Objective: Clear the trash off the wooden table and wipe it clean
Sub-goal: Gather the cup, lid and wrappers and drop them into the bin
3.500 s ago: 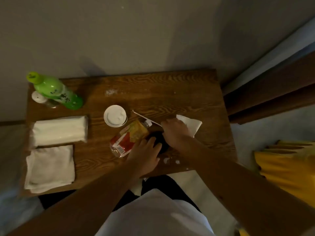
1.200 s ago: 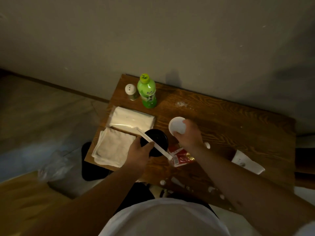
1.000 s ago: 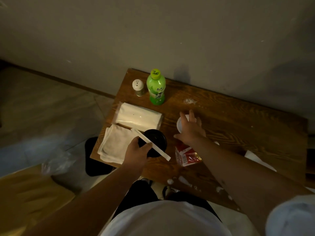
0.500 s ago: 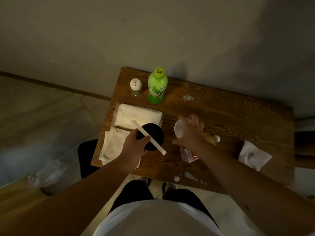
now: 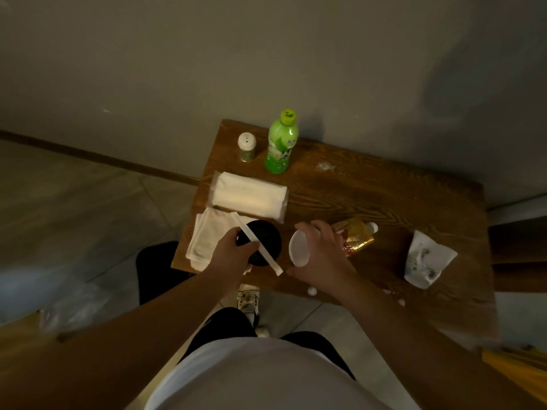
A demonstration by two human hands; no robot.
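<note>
Two hands hovered over the counter's (image 5: 370,187) near edge: left hand (image 5: 233,255) gripped a black cup (image 5: 266,241) and wrapped straw (image 5: 259,247), right hand (image 5: 322,258) a white lid (image 5: 299,250). Loosely pinched, the straw could slip floorward; crumpled napkin (image 5: 426,261) remained by the right edge.

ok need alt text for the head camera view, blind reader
Seen from above, a person's left hand holds a black cup and a wrapped straw, while the right hand holds a white lid over a wooden table. A snack pouch, crumpled napkin and green bottle remain.
</note>
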